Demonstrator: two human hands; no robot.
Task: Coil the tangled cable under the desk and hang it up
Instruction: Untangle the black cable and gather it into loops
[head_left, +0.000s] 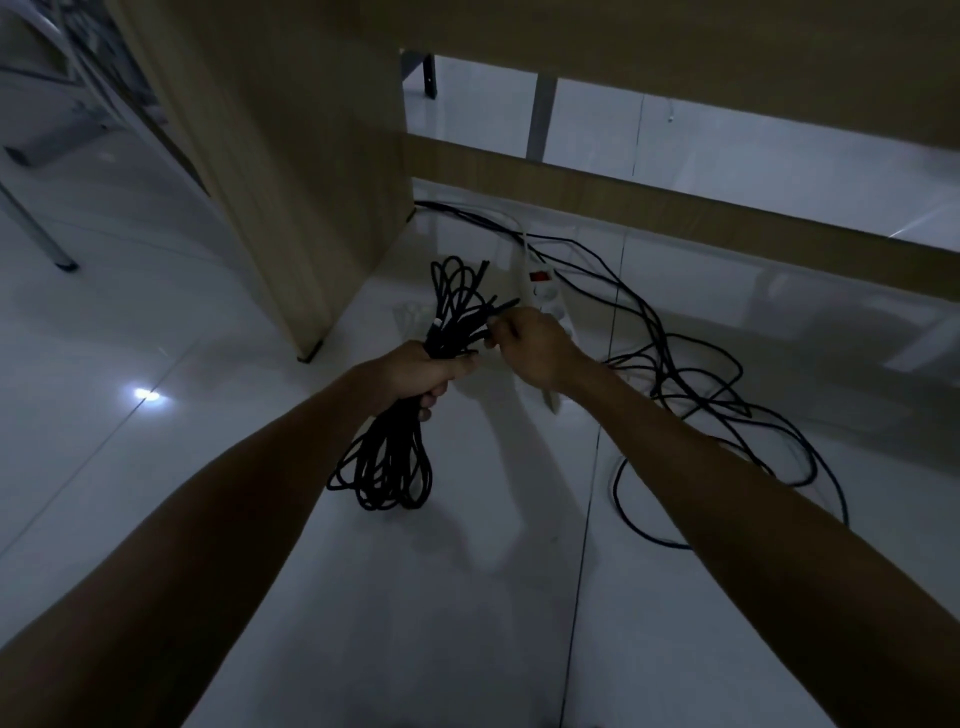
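Observation:
A black cable coil (387, 462) hangs in long loops above the white floor, with more loops sticking up past my fist. My left hand (423, 371) grips the coil round its middle. My right hand (530, 345) is just to the right of it and pinches the loose end of the same cable near the top of the bundle. The wooden desk (291, 171) stands right behind, its side panel to the left of the coil.
More black cables (691, 384) lie tangled on the white tiled floor (260, 519) at the right, running back under the desk to a white power strip (540, 283). A wooden crossbar (675, 208) spans the back. A metal chair leg (39, 228) stands at far left.

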